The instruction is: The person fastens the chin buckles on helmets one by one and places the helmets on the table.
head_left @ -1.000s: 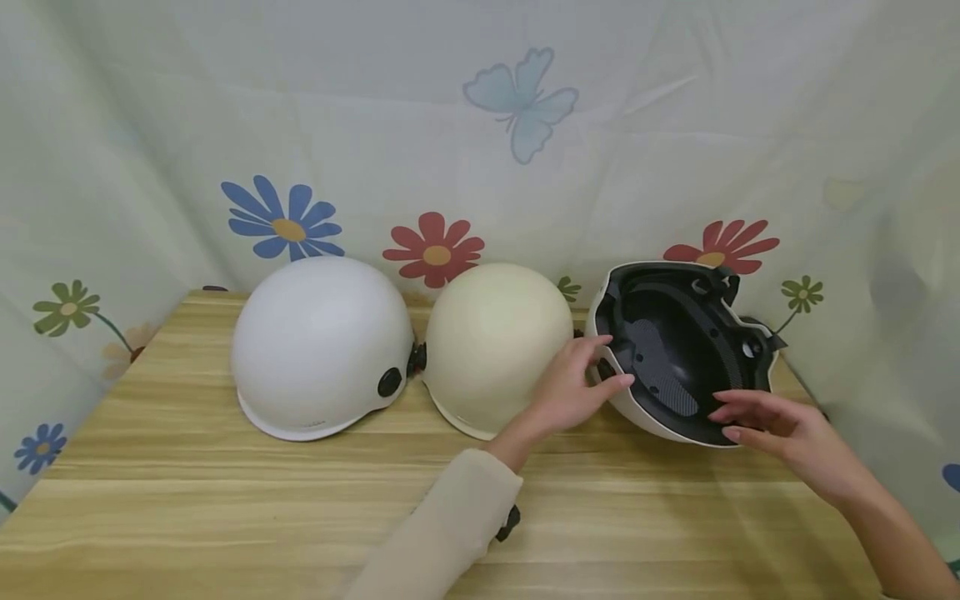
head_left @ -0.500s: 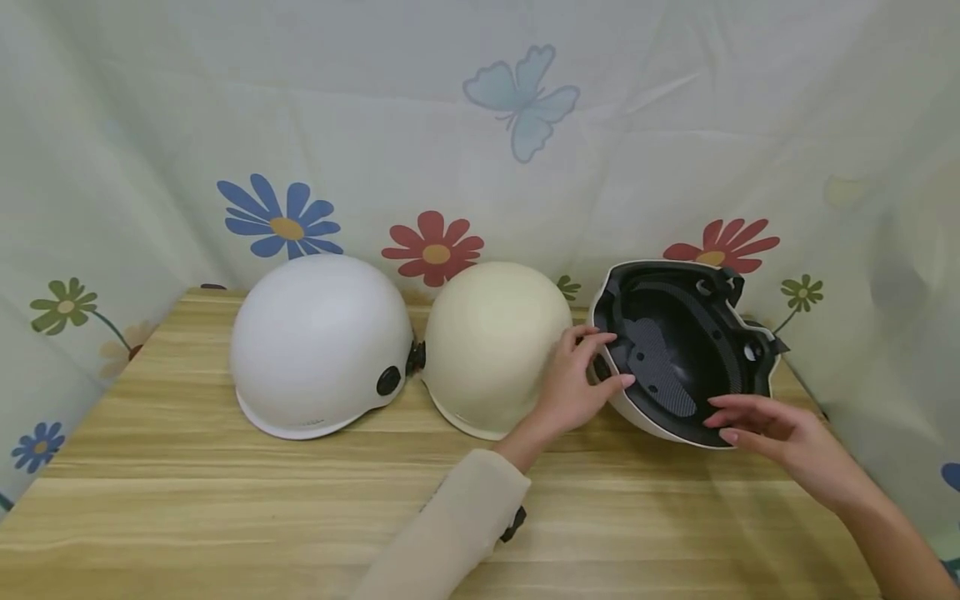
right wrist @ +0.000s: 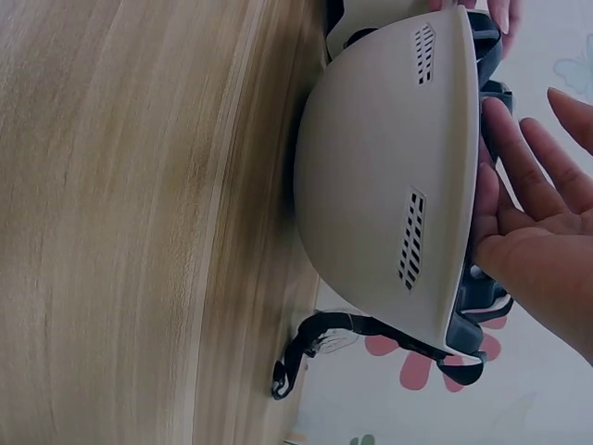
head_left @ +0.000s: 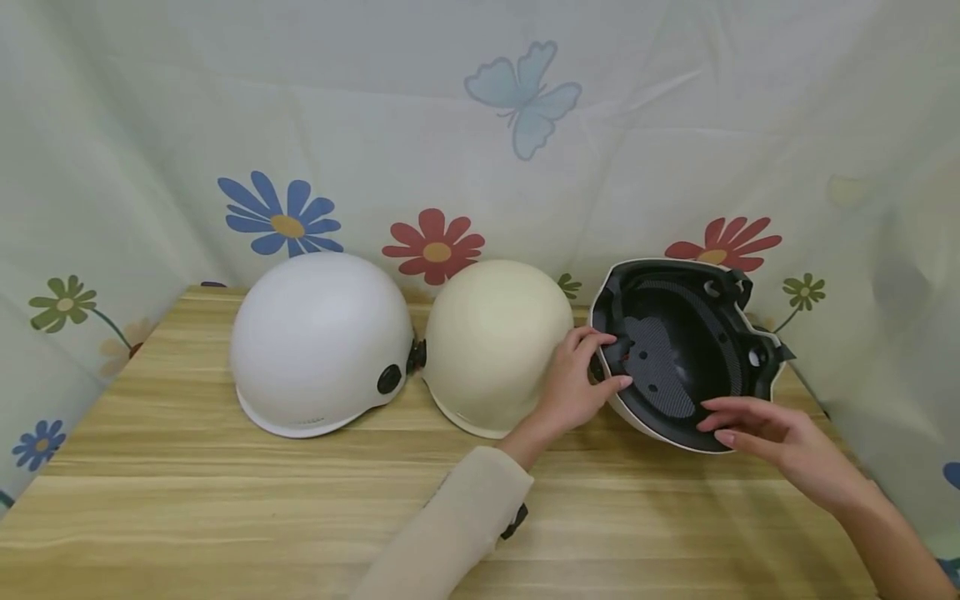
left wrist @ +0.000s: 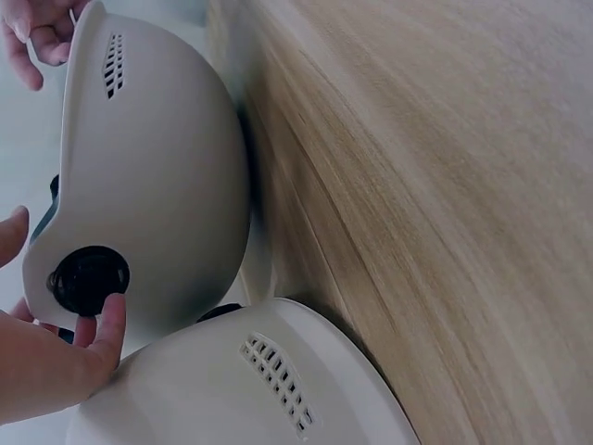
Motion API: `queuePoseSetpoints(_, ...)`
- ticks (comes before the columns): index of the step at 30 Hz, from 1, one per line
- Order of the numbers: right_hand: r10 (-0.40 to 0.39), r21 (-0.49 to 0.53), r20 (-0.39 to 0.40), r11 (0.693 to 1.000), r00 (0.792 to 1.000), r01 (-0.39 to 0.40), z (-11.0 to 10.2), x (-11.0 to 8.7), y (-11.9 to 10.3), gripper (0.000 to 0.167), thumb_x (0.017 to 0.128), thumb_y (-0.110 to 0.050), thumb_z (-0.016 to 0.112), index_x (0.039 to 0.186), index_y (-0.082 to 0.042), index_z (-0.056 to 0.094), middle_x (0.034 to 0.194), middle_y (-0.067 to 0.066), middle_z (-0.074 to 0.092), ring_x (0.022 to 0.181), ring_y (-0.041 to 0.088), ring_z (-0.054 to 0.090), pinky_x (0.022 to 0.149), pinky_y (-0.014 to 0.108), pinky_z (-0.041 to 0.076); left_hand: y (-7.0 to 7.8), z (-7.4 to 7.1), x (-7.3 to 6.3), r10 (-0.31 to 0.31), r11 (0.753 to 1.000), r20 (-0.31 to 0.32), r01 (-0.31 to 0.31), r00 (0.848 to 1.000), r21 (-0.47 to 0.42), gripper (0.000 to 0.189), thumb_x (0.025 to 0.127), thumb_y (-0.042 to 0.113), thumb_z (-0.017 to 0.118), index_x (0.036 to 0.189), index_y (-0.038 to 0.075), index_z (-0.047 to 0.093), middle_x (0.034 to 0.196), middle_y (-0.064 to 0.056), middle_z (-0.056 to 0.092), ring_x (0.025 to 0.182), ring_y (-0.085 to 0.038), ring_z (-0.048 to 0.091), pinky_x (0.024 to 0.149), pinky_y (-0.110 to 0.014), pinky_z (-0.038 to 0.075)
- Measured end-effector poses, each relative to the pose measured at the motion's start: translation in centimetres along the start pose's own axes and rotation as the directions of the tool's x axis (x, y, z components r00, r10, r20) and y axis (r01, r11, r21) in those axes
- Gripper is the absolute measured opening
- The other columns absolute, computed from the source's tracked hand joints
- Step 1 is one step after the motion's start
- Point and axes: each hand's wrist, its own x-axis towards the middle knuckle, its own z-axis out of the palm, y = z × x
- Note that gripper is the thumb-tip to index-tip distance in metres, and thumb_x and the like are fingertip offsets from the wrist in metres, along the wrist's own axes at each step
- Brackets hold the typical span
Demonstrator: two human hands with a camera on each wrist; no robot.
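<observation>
A pale helmet point(head_left: 678, 367) lies upturned at the right end of a row, its black padded inside facing up. My left hand point(head_left: 570, 385) is at its left rim, with forefinger and thumb near the edge. In the left wrist view, a fingertip of the left hand point(left wrist: 65, 362) touches the round black disc point(left wrist: 90, 280) on the shell. My right hand point(head_left: 787, 442) reaches over the near right rim, fingers gently bent. In the right wrist view, the right hand's thumb stands apart and its fingers point(right wrist: 521, 162) lie along the rim.
A cream helmet point(head_left: 498, 333) stands dome up beside the left hand, partly hidden by it. Left of that stands a white helmet point(head_left: 322, 333). All are on a wooden table point(head_left: 247, 517) against a flowered curtain point(head_left: 360, 100). A black strap point(right wrist: 320, 324) hangs behind the upturned helmet.
The upturned helmet has turned slightly, its far right edge shifting right and its near rim a little lower. Both hands stay at its rim, the right fingers slightly further left. The other helmets stay put.
</observation>
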Motion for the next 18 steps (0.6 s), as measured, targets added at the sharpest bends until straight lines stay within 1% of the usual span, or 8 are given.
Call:
queuePoseSetpoints(4, 0.008, -0.009, 0.01, 1.0, 1.0, -0.008, -0.05, 0.01, -0.03, 0.032, 0.093, -0.009, 0.053, 0.123, 0.002, 0.051, 0.102, 0.006, 0.064, 0.088, 0.014, 0.061, 0.073, 0.024, 0.05, -0.1, 0.01, 0.04, -0.008, 1.0, 0.005, 0.008, 1.0, 0.016, 0.045, 0.081, 0.023, 0.071, 0.121, 0.01, 0.055, 0.127, -0.008, 0.043, 0.117, -0.023, 0.04, 0.098, -0.03, 0.034)
queuePoseSetpoints(9, 0.005, 0.03, 0.055, 1.0, 0.998, -0.006, -0.23, -0.01, 0.05, 0.031, 0.093, -0.007, 0.051, 0.121, 0.004, 0.051, 0.102, 0.008, 0.064, 0.089, 0.014, 0.06, 0.071, 0.029, 0.051, -0.06, -0.03, -0.09, -0.019, 0.999, 0.027, 0.018, 0.999, 0.046, 0.044, 0.081, 0.023, 0.07, 0.121, 0.012, 0.056, 0.127, -0.006, 0.043, 0.118, -0.021, 0.04, 0.098, -0.028, 0.033)
queuePoseSetpoints(15, -0.023, 0.072, 0.116, 0.997, 0.993, 0.015, -0.65, -0.06, 0.06, 0.03, 0.093, -0.004, 0.05, 0.122, 0.002, 0.051, 0.104, 0.013, 0.063, 0.092, 0.015, 0.06, 0.073, 0.03, 0.052, -0.08, -0.07, -0.39, -0.014, 0.999, 0.035, 0.013, 0.999, 0.033, 0.043, 0.081, 0.021, 0.07, 0.121, 0.012, 0.056, 0.128, -0.006, 0.044, 0.118, -0.021, 0.04, 0.098, -0.028, 0.033)
queuePoseSetpoints(18, -0.03, 0.072, 0.123, 0.997, 0.992, 0.021, -0.83, -0.04, -0.08, 0.031, 0.093, -0.003, 0.05, 0.123, 0.002, 0.051, 0.105, 0.014, 0.062, 0.092, 0.016, 0.06, 0.073, 0.029, 0.052, -0.13, -0.07, -0.56, -0.014, 1.0, 0.033, 0.013, 0.999, 0.025, 0.043, 0.081, 0.019, 0.07, 0.12, 0.011, 0.056, 0.127, -0.006, 0.045, 0.117, -0.022, 0.04, 0.097, -0.028, 0.034)
